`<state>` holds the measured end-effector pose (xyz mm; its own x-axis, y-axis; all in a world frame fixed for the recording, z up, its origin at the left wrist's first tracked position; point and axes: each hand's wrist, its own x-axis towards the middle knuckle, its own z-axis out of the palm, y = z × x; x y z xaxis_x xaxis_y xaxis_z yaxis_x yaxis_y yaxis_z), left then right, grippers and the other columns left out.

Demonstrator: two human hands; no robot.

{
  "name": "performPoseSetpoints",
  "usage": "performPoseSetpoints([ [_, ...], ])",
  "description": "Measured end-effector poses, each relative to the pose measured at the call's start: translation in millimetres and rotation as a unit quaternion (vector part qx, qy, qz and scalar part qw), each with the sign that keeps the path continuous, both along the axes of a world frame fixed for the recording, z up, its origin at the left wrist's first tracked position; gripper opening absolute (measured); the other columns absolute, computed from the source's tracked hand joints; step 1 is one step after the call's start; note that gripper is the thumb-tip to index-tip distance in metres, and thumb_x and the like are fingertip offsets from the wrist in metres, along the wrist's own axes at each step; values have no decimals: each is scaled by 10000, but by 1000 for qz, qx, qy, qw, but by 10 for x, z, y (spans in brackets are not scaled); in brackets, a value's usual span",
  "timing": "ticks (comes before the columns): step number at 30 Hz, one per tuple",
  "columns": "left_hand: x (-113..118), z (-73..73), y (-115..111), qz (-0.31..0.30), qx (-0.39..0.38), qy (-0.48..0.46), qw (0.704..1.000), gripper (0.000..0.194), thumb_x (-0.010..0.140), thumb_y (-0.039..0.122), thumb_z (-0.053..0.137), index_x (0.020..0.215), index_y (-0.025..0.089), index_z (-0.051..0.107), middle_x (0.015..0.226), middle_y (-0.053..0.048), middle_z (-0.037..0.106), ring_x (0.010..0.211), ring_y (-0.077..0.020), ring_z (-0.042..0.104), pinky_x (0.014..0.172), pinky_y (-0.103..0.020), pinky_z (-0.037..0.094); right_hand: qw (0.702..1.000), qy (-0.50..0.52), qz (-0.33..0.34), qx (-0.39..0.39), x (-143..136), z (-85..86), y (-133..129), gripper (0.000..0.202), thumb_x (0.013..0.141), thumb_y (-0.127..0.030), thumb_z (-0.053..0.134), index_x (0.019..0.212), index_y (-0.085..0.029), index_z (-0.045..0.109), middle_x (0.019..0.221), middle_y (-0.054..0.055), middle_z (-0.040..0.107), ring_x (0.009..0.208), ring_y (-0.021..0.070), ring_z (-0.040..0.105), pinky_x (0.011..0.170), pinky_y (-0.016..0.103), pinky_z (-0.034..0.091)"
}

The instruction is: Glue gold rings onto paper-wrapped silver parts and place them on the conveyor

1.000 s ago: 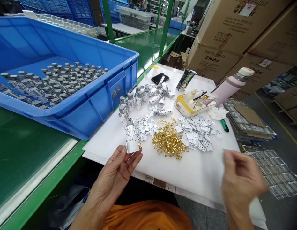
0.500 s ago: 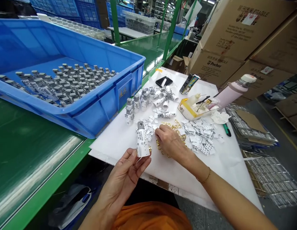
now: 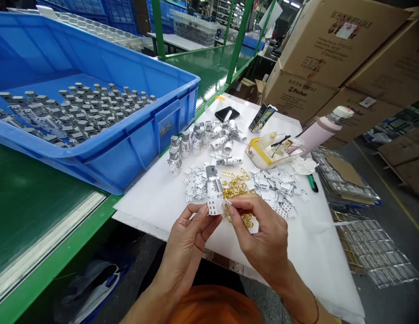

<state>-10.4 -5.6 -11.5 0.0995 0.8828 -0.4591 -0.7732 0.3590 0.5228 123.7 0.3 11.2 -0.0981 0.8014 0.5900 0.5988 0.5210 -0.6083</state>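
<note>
Head view: both forearms come up from the bottom edge, hands close together over the near part of the bench (image 3: 297,252). Left hand (image 3: 189,234): palm turned inward, grip narrowed on the lower end of a printed white cylinder (image 3: 215,195), held upright, grey top up. Right hand (image 3: 266,231): wrist bent inward, thumb and forefinger pinching a small white piece (image 3: 228,203) just beside the cylinder's right side; contact between the two can't be told.

Gold rings (image 3: 233,185) heaped behind the fingertips, partly hidden by the right hand. Loose cards (image 3: 277,189) right of the rings, more small pieces (image 3: 195,185) left. Other cylinders (image 3: 197,140) beyond, some standing, some lying. Farther back: phone (image 3: 223,112), black box (image 3: 262,118). Yellow-edged tray (image 3: 259,152), crumpled tissue (image 3: 303,165), pink bottle (image 3: 317,133) crowd the right side. Blue crate (image 3: 141,146) at left, grey-topped parts inside; cartons (image 3: 307,45) stacked behind.
</note>
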Motion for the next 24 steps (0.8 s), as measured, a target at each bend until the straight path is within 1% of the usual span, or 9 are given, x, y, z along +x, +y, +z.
performPoseSetpoints([
  [3,38,18,-27,3,11,9,1000,109,799,191,713,782,170,608,880,4,713,860,-105,667,932,-283,529,999,-22,-1,41,-9,-50,8,172,849,-28,566,929,-179,578,838,54,644,805,157,628,732,292,543],
  [8,57,3,-44,3,24,20,1000,113,806,196,705,781,171,598,886,0,705,868,-107,659,954,-295,511,996,-43,-7,74,-1,-102,-8,222,850,-22,562,977,-203,575,870,63,658,836,179,646,758,327,562],
  [14,63,-14,-35,4,31,31,999,127,800,221,711,788,175,592,882,-3,702,875,-114,654,957,-297,501,993,-69,1,91,-7,-136,-24,233,855,-19,565,1017,-185,583,893,87,671,862,191,654,777,335,574],
  [18,56,-19,-44,4,29,36,999,145,783,230,725,792,181,589,847,10,694,851,-115,658,955,-306,502,991,-86,20,101,4,-175,-18,272,868,-24,554,1083,-187,590,929,94,674,885,199,657,792,343,579],
  [21,47,-26,-55,1,31,39,999,150,782,234,727,794,178,589,859,4,697,869,-121,660,967,-313,494,988,-102,34,111,37,-200,-18,306,872,-19,542,1129,-178,591,937,100,673,873,200,654,779,338,576],
  [24,37,-31,-52,0,38,41,998,142,797,231,713,790,178,581,868,3,702,867,-115,658,964,-306,494,988,-102,55,103,67,-202,-28,358,868,2,531,1173,-177,584,966,101,664,897,197,641,792,333,563],
])
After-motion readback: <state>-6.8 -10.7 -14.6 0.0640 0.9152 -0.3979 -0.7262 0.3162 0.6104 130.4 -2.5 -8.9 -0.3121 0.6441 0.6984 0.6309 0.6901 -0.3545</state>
